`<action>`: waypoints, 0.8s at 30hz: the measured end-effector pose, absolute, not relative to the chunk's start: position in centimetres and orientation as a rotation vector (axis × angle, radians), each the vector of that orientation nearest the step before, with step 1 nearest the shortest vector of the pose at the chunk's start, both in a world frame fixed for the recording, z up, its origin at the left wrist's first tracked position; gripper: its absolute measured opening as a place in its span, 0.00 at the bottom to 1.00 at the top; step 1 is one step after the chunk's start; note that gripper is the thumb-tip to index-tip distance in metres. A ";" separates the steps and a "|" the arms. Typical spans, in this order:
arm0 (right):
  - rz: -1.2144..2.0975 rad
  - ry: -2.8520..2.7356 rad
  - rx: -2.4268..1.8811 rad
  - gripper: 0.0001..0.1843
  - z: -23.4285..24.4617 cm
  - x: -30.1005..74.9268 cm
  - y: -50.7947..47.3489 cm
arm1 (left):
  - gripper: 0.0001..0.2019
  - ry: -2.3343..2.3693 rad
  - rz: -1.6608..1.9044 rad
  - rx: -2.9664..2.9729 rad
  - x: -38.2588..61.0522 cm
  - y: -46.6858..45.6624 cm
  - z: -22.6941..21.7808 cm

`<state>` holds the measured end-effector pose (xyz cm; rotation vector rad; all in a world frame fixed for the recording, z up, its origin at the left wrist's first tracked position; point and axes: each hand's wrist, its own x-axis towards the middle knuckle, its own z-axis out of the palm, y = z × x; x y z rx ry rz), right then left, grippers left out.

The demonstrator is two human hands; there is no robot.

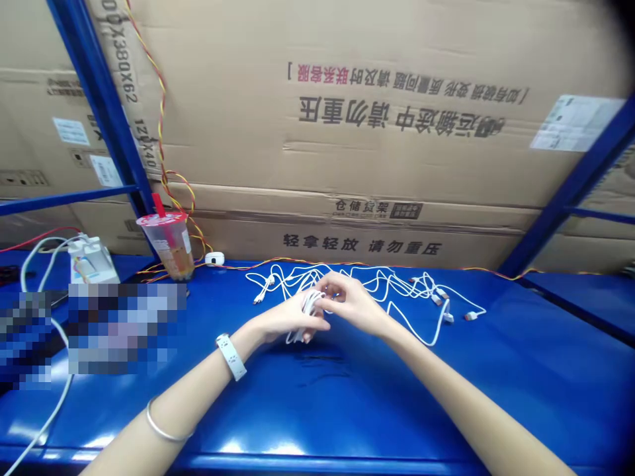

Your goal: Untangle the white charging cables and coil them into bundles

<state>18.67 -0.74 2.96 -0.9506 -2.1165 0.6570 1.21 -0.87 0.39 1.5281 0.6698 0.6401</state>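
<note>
My left hand [290, 318] is curled around a small coil of white USB cable [308, 309], which shows between the fingers and below the palm. My right hand [354, 304] reaches in from the right, its fingertips pinching the cable at the top of the coil. Loose loops of the same white cable [381, 284] spread across the blue table [317, 396] behind and to the right of my hands. Small connector ends [470, 316] lie at the right, and another [260, 296] at the left. A white wristband [231, 357] and a thin metal bangle [163, 423] circle my left arm.
A plastic cup [169, 244] with a red straw and a small white device [92, 261] stand at the table's back left. Pixelated patches hide objects at left. A red-and-yellow twisted wire [163, 132] runs along the back edge, before blue shelf posts and cardboard boxes.
</note>
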 end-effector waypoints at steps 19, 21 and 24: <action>1.252 -1.912 -0.842 0.12 2.8 17.8 -1.5 | 0.11 0.676 0.453 1.396 1.1 -1.0 0.6; 1.292 -1.862 -0.834 0.13 2.7 17.7 -1.6 | 0.12 0.647 0.428 1.352 1.0 -1.1 0.7; 1.302 -1.814 -0.854 0.17 2.5 17.6 -1.6 | 0.12 0.600 0.377 1.329 0.7 -1.1 0.7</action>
